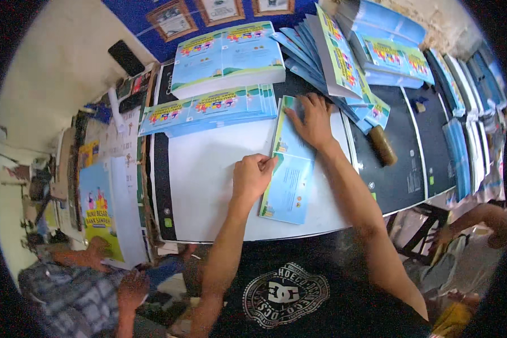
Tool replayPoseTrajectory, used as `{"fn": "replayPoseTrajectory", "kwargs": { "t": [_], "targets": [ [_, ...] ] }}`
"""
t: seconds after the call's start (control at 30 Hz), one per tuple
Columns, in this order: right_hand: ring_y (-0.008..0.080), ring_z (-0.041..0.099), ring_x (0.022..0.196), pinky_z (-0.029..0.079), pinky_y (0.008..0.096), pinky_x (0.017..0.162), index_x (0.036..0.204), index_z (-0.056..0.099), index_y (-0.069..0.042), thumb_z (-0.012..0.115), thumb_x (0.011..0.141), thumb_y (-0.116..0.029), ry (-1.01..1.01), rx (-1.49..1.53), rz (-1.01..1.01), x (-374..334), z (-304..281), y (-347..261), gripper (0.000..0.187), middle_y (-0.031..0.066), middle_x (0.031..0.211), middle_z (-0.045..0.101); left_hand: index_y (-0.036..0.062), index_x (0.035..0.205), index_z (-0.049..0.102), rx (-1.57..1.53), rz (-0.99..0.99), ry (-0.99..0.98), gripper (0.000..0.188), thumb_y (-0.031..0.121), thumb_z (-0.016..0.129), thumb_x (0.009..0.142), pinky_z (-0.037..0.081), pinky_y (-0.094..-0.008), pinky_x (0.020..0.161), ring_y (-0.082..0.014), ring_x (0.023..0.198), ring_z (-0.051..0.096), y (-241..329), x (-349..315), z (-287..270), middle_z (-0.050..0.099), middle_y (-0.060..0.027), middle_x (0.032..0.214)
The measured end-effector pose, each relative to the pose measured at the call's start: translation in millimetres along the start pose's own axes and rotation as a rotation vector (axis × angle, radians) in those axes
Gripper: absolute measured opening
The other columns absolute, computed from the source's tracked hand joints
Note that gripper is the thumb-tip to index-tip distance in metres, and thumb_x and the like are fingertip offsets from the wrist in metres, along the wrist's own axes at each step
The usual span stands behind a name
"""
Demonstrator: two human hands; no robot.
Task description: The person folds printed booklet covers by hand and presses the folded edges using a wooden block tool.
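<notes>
A narrow light-blue and green printed booklet [296, 188] lies lengthwise on the white tabletop in front of me. My left hand [253, 178] is closed at the booklet's left edge, thumb and curled fingers pinching it near the middle. Across the far end lies my right hand [315, 121], its fingers spread and pressing on the cover. Just beyond my left hand is a low pile of similar folded booklets [208, 112]. Behind that pile stands a thick stack of printed sheets [228, 56] in the same colours.
Fanned booklets [341, 62] lean at the far right beside more stacks [394, 56]. A brown cylinder [382, 146] rests on the black tabletop section. Stacks also line the right edge [465, 146]. At lower left, another person's hands [104, 250] hold a large printed book [104, 208].
</notes>
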State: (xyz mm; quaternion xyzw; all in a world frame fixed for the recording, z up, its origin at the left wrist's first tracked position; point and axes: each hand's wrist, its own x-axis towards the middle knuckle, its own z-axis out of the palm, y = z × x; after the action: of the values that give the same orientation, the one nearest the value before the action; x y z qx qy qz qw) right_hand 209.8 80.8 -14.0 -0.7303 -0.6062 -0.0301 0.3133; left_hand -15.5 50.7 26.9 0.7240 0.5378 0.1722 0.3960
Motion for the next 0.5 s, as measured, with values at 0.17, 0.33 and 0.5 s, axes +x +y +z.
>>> {"fn": "replayPoseTrajectory", "kwargs": {
  "t": [0.17, 0.33, 0.5],
  "targets": [
    [0.0388, 0.051, 0.120, 0.035, 0.0603, 0.100, 0.120, 0.065, -0.006, 0.066, 0.090, -0.042, -0.011, 0.151, 0.069, 1.7, -8.4, 9.2, 0.047, 0.0190, 0.121, 0.059, -0.0031, 0.094, 0.076, 0.091, -0.003, 0.023, 0.032, 0.028, 0.075, 0.089, 0.054, -0.0328, 0.065, -0.0200, 0.069, 0.072, 18.4, 16.6, 5.5, 0.074, -0.0166, 0.078],
    [0.0360, 0.054, 0.113, 0.040, 0.0556, 0.093, 0.105, 0.070, -0.009, 0.071, 0.086, -0.032, 0.010, 0.099, -0.019, -4.2, -1.3, 15.9, 0.030, 0.0141, 0.113, 0.061, -0.0040, 0.095, 0.076, 0.078, -0.069, 0.002, 0.034, 0.029, 0.078, 0.087, 0.053, -0.0308, 0.064, -0.0145, 0.068, 0.068, 15.5, 23.5, 16.3, 0.074, -0.0118, 0.075],
    [0.0366, 0.058, 0.108, 0.042, 0.0535, 0.091, 0.101, 0.067, -0.007, 0.070, 0.086, -0.031, 0.051, 0.232, 0.033, -2.0, -1.5, 22.9, 0.028, 0.0164, 0.106, 0.063, -0.0037, 0.095, 0.076, 0.098, -0.008, 0.008, 0.034, 0.029, 0.077, 0.089, 0.049, -0.0274, 0.060, -0.0107, 0.066, 0.062, 10.2, 32.5, 23.7, 0.072, -0.0058, 0.075]
  ]
}}
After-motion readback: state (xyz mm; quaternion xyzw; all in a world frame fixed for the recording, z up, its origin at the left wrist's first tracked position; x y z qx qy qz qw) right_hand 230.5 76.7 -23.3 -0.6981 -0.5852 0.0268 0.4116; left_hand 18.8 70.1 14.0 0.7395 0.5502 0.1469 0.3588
